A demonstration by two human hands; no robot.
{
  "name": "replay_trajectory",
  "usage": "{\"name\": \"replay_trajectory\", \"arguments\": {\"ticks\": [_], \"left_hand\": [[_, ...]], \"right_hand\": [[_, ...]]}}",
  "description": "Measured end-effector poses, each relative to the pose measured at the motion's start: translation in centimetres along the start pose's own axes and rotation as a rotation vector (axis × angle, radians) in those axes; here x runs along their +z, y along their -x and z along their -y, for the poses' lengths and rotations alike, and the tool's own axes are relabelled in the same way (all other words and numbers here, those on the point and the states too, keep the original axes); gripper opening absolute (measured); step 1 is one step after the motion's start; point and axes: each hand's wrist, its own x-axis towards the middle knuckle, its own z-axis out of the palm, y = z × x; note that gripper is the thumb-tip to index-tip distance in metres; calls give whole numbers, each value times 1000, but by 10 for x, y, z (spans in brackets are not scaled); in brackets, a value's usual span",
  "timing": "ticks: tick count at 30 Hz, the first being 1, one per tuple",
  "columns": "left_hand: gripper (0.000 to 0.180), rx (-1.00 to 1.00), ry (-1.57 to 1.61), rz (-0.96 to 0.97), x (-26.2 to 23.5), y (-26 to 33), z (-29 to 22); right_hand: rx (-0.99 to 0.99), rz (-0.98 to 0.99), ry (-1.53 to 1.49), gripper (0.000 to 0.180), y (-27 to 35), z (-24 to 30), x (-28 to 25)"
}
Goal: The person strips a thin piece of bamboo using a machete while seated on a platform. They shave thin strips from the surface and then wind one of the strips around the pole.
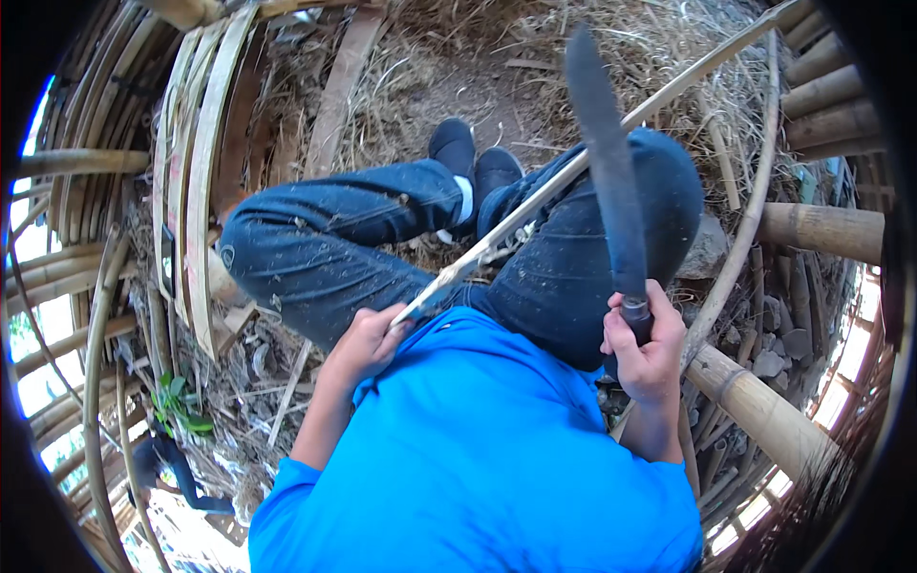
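My left hand (368, 342) is closed around the near end of a long, thin bamboo strip (527, 212). From there the strip slants up and to the right across my lap, past my right knee toward the bamboo poles at the far right. In my right hand (650, 349) is the dark handle of a machete (611, 162), its broad grey blade pointing up and away from me. Seen from here, the blade crosses over the strip; whether the two touch, I cannot tell. Wood shavings speckle my dark trousers (334, 253).
Flat wooden slats (212, 172) lean at the left. A thick bamboo pole (764, 411) runs beside my right arm, and a curved stick (755, 210) rises near it. Dry straw (411, 81) covers the ground ahead. Another person (172, 473) is at the lower left, beyond the bamboo wall.
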Motion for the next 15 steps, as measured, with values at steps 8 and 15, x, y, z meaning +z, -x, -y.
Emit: {"name": "replay_trajectory", "arguments": {"ticks": [8, 15], "left_hand": [[10, 90, 117, 156, 2, -33, -63], [18, 182, 150, 311, 15, -64, -103]], "right_hand": [[-558, -18, 477, 25, -27, 31, -13], [-535, -106, 978, 30, -47, 31, -40]]}}
